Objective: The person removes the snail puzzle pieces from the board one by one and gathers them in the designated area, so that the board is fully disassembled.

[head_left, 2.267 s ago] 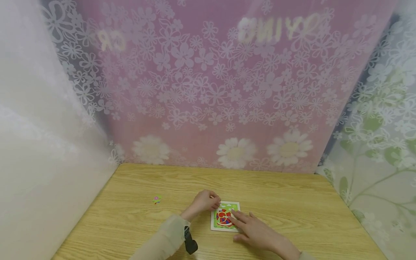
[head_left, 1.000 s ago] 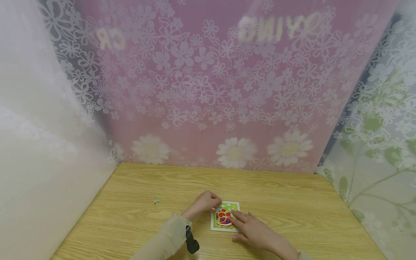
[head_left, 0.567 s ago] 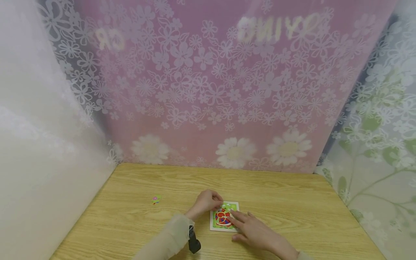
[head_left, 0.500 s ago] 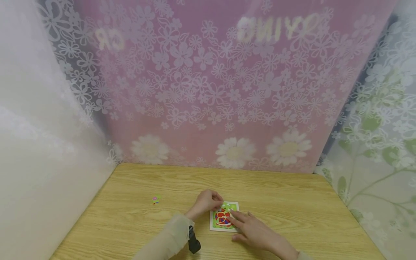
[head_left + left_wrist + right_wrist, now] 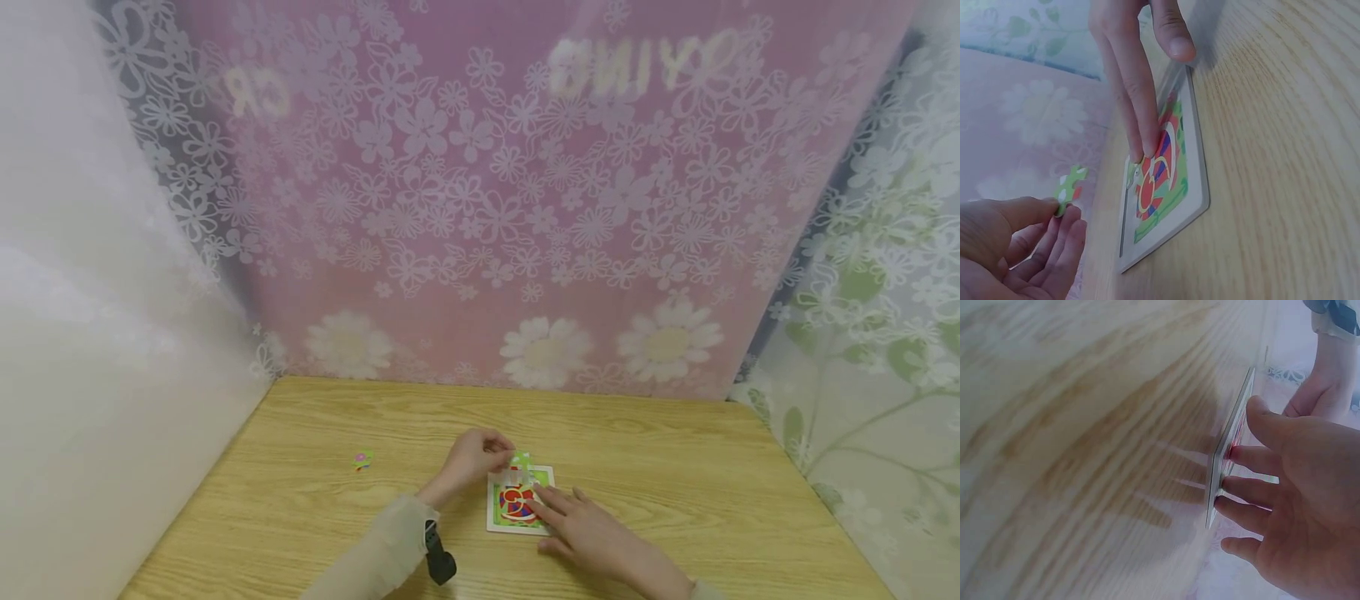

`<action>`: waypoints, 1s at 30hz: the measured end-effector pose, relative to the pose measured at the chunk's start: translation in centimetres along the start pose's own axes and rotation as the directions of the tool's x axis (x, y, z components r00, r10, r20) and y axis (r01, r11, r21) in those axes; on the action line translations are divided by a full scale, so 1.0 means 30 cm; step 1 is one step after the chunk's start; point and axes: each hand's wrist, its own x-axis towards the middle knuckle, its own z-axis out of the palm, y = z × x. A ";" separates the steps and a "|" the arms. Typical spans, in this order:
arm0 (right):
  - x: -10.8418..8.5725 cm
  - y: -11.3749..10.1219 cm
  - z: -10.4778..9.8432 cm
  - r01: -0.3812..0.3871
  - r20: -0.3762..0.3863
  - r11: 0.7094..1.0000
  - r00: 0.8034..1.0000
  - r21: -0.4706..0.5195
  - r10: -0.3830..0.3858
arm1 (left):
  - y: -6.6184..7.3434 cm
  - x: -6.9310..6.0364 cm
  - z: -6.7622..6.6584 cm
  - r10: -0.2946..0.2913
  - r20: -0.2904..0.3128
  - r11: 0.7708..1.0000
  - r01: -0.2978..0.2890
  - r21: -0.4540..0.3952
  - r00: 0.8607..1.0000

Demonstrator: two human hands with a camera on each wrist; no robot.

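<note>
A square picture puzzle in a white frame (image 5: 491, 527) lies on the wooden table, showing a red and blue spiral shape on green. The left hand (image 5: 471, 457) pinches a green puzzle piece (image 5: 1070, 190) with white spots between thumb and forefinger, lifted off the board at its far left edge. Fingertips of the right hand (image 5: 592, 533), fairly straight and spread, rest on the board's right part, covering some of it. In the right wrist view the board (image 5: 1230, 444) is seen nearly edge-on under those fingers.
A small green piece with a pink spot (image 5: 363, 457) lies to the left on the table (image 5: 300, 517), a bit of other colours beside it. Flowered curtains stand behind and at the right, a pale sheet at the left. A black strap device (image 5: 439, 557) is on the left wrist.
The left hand has risen slightly away from the board's upper left, and the green piece now shows in its fingers, above the board's far edge. The right hand has stayed nearly still.
</note>
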 end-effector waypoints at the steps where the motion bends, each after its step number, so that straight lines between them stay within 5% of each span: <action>1: 0.001 0.000 0.000 0.001 -0.006 1.000 1.000 -0.002 -0.001 | 0.001 0.000 -0.003 0.004 -0.004 1.000 -0.004 -0.007 1.000; 22: 0.002 0.000 0.004 0.018 -0.048 1.000 0.999 -0.026 -0.019 | 0.007 -0.032 -0.106 -0.023 -0.003 0.973 0.022 -0.231 1.000; 30: 0.000 0.007 0.012 0.041 -0.057 0.999 0.997 -0.028 -0.043 | -0.058 -0.066 -0.151 -0.040 -0.021 0.969 0.033 -0.244 0.999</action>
